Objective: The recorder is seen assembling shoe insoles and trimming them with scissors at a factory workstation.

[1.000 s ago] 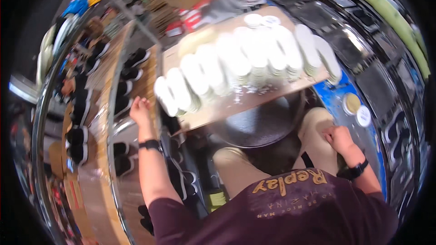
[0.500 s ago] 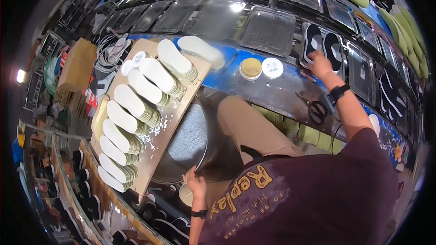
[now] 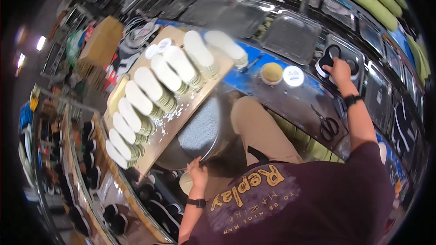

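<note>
At the far right of the bench, my right hand (image 3: 340, 71) is closed on a black shoe (image 3: 323, 61) with a white sole edge, tilted up from a metal tray (image 3: 355, 53). A second dark shoe (image 3: 352, 67) lies beside it, partly hidden by the hand. My left hand (image 3: 197, 172) is low beside the rim of a round metal tub (image 3: 217, 141), its fingers loosely bent and apart, with nothing seen in them. Whether it touches the rim I cannot tell. Pale grey granular material (image 3: 200, 129) fills part of the tub.
Stacks of white insoles (image 3: 147, 84) line a tilted board (image 3: 175, 113) scattered with white bits. Black scissors (image 3: 328, 127), a yellow sponge in a tub (image 3: 271, 72) and a white lid (image 3: 293, 76) sit on the bench. Racks of trays (image 3: 290, 36) stand behind; shoes fill a rack (image 3: 93, 177) at left.
My right hand has taken hold of one black shoe and tipped it up from the tray. The whole view has shifted, while my left hand stays beside the tub.
</note>
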Motion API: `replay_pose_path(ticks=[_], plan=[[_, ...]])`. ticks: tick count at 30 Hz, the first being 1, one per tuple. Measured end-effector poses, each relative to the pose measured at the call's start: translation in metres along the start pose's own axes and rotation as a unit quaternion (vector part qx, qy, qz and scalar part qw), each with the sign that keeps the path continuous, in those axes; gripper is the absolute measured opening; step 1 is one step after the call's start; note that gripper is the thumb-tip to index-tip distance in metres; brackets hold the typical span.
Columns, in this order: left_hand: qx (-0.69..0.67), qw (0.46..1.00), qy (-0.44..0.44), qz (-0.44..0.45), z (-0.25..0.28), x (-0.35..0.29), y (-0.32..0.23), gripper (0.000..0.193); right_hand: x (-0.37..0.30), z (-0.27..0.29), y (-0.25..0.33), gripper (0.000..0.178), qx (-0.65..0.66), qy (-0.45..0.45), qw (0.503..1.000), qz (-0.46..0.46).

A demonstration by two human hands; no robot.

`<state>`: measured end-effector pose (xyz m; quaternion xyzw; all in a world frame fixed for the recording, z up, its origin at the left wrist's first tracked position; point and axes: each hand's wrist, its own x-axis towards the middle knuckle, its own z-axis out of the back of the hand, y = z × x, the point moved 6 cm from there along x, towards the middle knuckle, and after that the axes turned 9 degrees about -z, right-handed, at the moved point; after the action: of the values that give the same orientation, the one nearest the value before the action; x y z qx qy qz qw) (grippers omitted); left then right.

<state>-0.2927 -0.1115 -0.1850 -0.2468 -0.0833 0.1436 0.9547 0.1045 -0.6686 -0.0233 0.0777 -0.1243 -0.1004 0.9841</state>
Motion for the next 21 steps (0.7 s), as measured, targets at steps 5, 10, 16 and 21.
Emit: replay_pose_path(ticks=[5, 10, 16, 21], plan=[[-0.211, 0.976, -0.059, 0.004, 0.026, 0.007, -0.034, 0.028, -0.127, 0.046, 0.131, 0.041, 0.157, -0.036, 0.944, 0.289], [-0.261, 0.963, -0.058, -0.018, 0.041, 0.003, -0.067, 0.032, -0.214, 0.037, 0.226, 0.034, 0.272, 0.169, 0.819, 0.475], [-0.446, 0.894, -0.035, -0.01, 0.053, -0.014, -0.09, 0.087, -0.332, 0.009, 0.344, 0.026, 0.294, 0.23, 0.678, 0.633], [-0.532, 0.811, -0.154, 0.187, 0.065, -0.049, -0.036, 0.052, -0.398, -0.019, 0.375, 0.034, 0.238, 0.306, 0.636, 0.667]])
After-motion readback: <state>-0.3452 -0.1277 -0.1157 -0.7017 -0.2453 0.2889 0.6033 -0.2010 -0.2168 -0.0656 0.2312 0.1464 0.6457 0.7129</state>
